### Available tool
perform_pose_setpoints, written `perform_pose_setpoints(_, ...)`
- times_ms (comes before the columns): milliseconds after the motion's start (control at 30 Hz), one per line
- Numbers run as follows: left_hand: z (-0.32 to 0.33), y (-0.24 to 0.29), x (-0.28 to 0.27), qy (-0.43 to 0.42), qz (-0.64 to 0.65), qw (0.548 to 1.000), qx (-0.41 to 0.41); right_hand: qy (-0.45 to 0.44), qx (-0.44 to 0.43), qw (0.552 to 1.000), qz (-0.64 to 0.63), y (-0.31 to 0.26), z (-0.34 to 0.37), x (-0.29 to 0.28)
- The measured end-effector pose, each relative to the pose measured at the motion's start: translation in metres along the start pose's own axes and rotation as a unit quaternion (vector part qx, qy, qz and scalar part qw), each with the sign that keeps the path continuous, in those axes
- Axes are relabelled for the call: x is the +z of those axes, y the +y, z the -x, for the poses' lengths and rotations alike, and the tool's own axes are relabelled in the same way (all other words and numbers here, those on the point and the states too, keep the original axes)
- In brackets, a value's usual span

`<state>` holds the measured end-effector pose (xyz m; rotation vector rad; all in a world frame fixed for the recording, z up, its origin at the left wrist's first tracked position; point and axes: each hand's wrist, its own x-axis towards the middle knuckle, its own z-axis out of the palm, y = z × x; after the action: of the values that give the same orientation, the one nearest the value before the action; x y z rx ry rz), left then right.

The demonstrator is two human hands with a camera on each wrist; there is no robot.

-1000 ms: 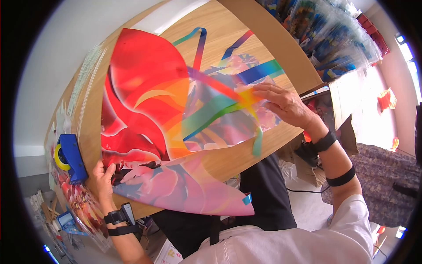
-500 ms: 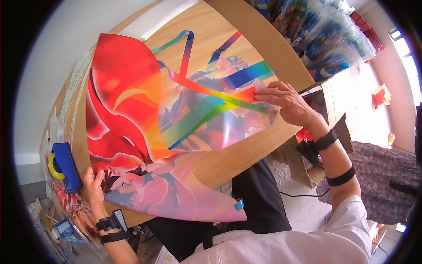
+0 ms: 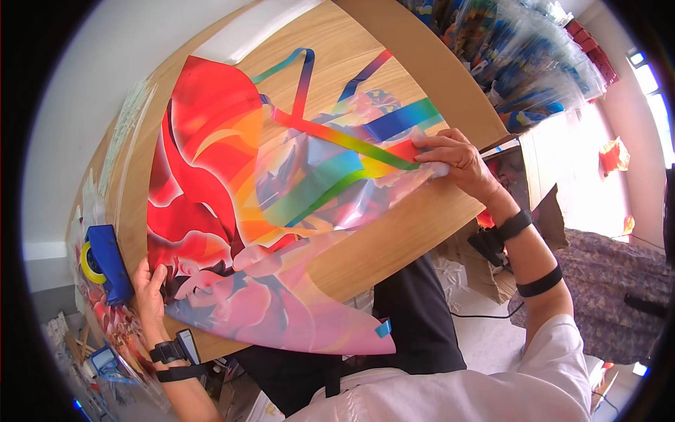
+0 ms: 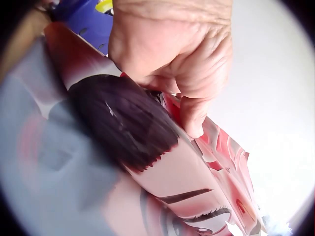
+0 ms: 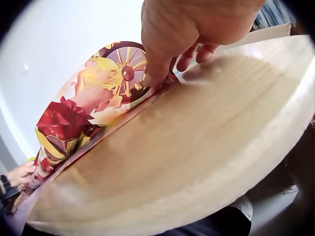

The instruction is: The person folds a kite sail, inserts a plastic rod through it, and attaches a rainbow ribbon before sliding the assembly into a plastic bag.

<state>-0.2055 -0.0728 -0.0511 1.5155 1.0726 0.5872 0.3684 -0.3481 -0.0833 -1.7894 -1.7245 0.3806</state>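
A large thin printed sheet (image 3: 204, 133), red and orange with a pale see-through back, lies folded and curling over the wooden table. My left hand (image 3: 149, 299) pinches its lower left edge; in the left wrist view the thumb (image 4: 193, 118) presses beside a printed face with dark hair. At the sheet's right end, my right hand (image 3: 460, 165) pinches the edge between thumb and fingers. A rainbow ribbon (image 3: 337, 137) crosses the sheet and reaches the right fingertips. In the right wrist view, a printed wheel (image 5: 129, 71) shows beside the thumb. The sheet's lower flap (image 3: 309, 316) hangs over the lap.
The wooden table (image 3: 394, 225) has a curved near edge. A blue tape dispenser (image 3: 109, 264) with yellow tape stands at the left. Beyond lie a loose ribbon (image 3: 302, 84) and a blue-green band (image 3: 404, 119). Bagged goods (image 3: 527, 60) are piled at the back right.
The sheet has shifted left along with my left hand. My right hand has gone from reaching over the ribbon to pinching the sheet's right end, and the ribbon's hanging end now lies across the sheet.
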Motion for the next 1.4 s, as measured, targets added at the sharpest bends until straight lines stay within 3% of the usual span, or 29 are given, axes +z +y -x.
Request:
perform_pose_setpoints(267,-0.013,0.001,-0.012,-0.008,-0.081,0.997,-0.01,0.082,0.031,0.995,-0.037,0.001,-0.001,0.01)
perform_pose_setpoints(600,-0.018,-0.016,-0.021,0.051,-0.212,0.975,0.042,0.013,0.091,0.994,-0.056,0.004,-0.012,-0.007)
perform_pose_setpoints(700,-0.023,-0.019,-0.021,0.067,-0.255,0.964,0.019,0.029,0.105,0.992,-0.06,0.008,-0.014,-0.003)
perform_pose_setpoints(900,-0.028,-0.022,0.003,0.117,-0.316,0.938,0.083,0.052,0.158,0.986,-0.018,-0.003,-0.022,0.002)
perform_pose_setpoints(1033,-0.033,-0.036,0.001,0.103,-0.331,0.935,0.073,0.066,0.163,0.982,0.07,-0.006,-0.024,0.007)
perform_pose_setpoints(1133,-0.035,-0.03,0.016,0.16,-0.552,0.818,-0.001,0.077,0.162,0.98,0.089,-0.01,-0.025,0.009)
perform_pose_setpoints(1167,-0.032,-0.009,0.029,0.162,-0.551,0.819,0.002,0.082,0.162,0.979,0.089,-0.011,-0.025,0.008)
perform_pose_setpoints(1233,-0.026,0.037,0.052,0.144,-0.758,0.636,-0.016,0.093,0.149,0.979,0.104,-0.012,-0.025,0.009)
perform_pose_setpoints(1267,-0.028,0.055,0.066,0.154,-0.759,0.628,0.078,0.098,0.135,0.979,0.116,-0.013,-0.024,0.01)
perform_pose_setpoints(1367,-0.057,0.1,0.136,0.01,-0.478,0.843,0.245,0.103,0.139,0.978,0.119,-0.013,-0.023,0.011)
perform_pose_setpoints(1400,-0.066,0.122,0.172,-0.097,-0.406,0.871,0.258,0.113,0.132,0.978,0.118,-0.012,-0.022,0.013)
